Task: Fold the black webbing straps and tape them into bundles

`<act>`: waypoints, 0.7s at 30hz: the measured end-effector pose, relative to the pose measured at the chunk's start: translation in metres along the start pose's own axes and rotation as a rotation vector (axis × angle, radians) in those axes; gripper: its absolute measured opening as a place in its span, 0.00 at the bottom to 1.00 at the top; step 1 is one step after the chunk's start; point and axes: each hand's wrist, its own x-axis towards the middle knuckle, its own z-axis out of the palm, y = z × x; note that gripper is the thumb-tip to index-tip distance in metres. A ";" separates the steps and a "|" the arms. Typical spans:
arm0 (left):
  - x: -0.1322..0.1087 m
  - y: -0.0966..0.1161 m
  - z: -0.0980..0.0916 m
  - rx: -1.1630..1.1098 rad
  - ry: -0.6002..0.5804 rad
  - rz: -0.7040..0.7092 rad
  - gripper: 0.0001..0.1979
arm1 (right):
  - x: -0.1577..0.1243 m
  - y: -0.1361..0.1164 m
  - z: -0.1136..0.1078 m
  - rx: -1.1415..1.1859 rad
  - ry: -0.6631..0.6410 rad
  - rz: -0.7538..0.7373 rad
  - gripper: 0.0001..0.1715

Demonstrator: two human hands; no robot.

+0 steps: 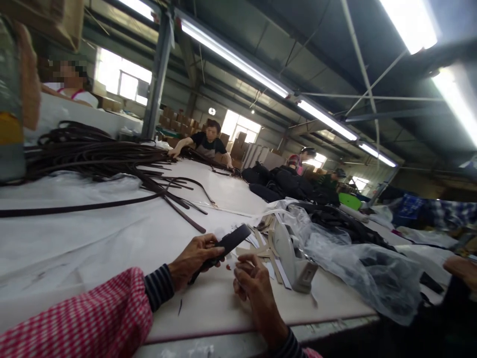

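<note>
My left hand (pixel 196 258) is closed around a flat black strap-like piece (pixel 238 237), its broad end pointing up and to the right. Part of this piece is hidden under the fingers, and a thin dark end sticks out below them. Just right of it, my right hand (pixel 255 286) is raised over the table with its fingers curled together. Whether anything small sits in its fingertips I cannot make out. Beside the right hand stands a pale grey tape dispenser (pixel 303 273), with beige and white strips (pixel 266 243) heaped behind it.
Dark brown belts (pixel 100 154) lie piled at the left of the white table (pixel 208 318). Clear plastic sheeting (pixel 357 268) and black bags (pixel 283 181) cover the right side. A co-worker (pixel 210 141) handles belts at the far end; other people are further back.
</note>
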 end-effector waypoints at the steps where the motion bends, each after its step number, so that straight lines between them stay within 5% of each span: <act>1: 0.000 0.001 0.000 0.018 0.007 0.012 0.17 | -0.003 0.001 -0.001 -0.030 -0.003 0.004 0.16; 7: -0.004 0.005 0.008 0.026 0.013 0.110 0.14 | -0.021 -0.011 -0.008 -0.099 -0.186 -0.001 0.09; 12: -0.002 -0.007 0.010 -0.094 -0.056 0.122 0.16 | -0.021 -0.017 -0.006 -0.033 -0.316 -0.017 0.24; 21: 0.001 -0.021 0.014 0.000 -0.003 0.190 0.16 | 0.003 -0.020 0.013 -0.397 -0.082 -0.315 0.07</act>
